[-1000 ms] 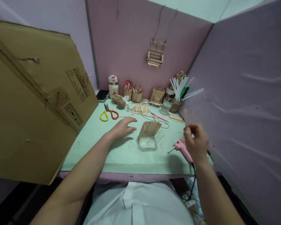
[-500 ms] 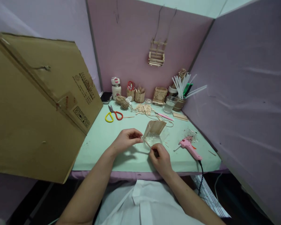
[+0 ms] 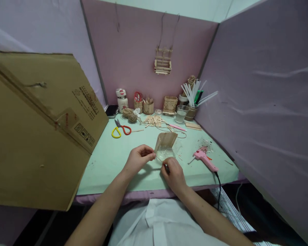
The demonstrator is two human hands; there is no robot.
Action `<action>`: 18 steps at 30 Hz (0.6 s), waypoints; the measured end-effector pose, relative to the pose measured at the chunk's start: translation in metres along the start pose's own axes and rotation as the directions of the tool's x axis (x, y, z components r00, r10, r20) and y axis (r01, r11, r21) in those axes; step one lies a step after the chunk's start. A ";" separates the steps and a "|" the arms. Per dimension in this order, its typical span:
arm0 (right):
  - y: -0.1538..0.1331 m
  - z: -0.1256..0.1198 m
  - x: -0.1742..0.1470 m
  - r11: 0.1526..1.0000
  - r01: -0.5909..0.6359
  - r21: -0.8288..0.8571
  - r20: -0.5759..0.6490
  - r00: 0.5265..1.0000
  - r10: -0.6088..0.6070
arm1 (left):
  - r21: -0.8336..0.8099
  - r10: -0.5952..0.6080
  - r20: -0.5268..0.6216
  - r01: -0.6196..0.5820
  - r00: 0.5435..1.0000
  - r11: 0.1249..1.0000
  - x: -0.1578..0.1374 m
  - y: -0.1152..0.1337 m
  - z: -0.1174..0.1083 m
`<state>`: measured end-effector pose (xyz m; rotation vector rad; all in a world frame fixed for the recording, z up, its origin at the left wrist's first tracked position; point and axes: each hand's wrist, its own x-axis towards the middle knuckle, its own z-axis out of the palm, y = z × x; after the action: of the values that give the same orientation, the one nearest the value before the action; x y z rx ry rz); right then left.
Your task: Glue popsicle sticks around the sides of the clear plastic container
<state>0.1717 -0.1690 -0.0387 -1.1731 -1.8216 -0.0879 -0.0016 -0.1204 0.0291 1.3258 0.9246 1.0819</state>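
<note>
A thin wooden stick [image 3: 159,159] spans the short gap between my two hands, low over the table. My left hand [image 3: 141,158] pinches one end between thumb and fingertips. The other end is in my right hand [image 3: 173,171], whose fingers are curled; a dark patch shows inside that fist, and I cannot tell whether it is an object or shadow. Just beyond the hands stands a clear plastic box [image 3: 166,152] with small bits in it. A panel of wooden sticks [image 3: 166,140] rises upright along its back.
A pink glue gun [image 3: 205,160] lies at right, its cord over the edge. Scissors [image 3: 121,129], twine [image 3: 130,115], loose sticks [image 3: 154,120], a pink pen-like tool [image 3: 176,127] and a water cup [image 3: 181,114] sit farther back. Cardboard [image 3: 41,136] leans at left; a small stick swing [image 3: 163,65] hangs behind.
The whole view has shifted, so the scene sits a little farther left. Both hands still hold the stick, with less of it showing between them.
</note>
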 end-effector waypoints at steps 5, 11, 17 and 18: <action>-0.007 -0.005 0.000 0.998 -0.018 0.057 0.030 0.999 0.017 | 0.004 0.080 -0.095 -0.080 0.992 0.997 -0.010 -0.008 0.001; 0.005 -0.054 0.006 0.995 -0.099 -0.023 -0.127 0.987 0.095 | 0.003 0.099 -0.214 -0.101 0.972 0.995 -0.031 -0.019 -0.010; 0.090 -0.117 0.003 0.830 -0.322 -0.456 -0.084 0.944 0.320 | 0.037 0.123 -0.319 -0.117 0.940 0.992 -0.044 -0.028 -0.013; 0.103 -0.122 -0.002 0.779 -0.351 -0.520 -0.047 0.922 0.384 | 0.041 0.126 -0.323 -0.120 0.938 0.992 -0.044 -0.029 -0.013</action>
<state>0.3293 -0.1755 -0.0125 -1.9223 -1.6258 -0.3405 -0.0238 -0.1575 -0.0042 1.2557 1.1080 1.4220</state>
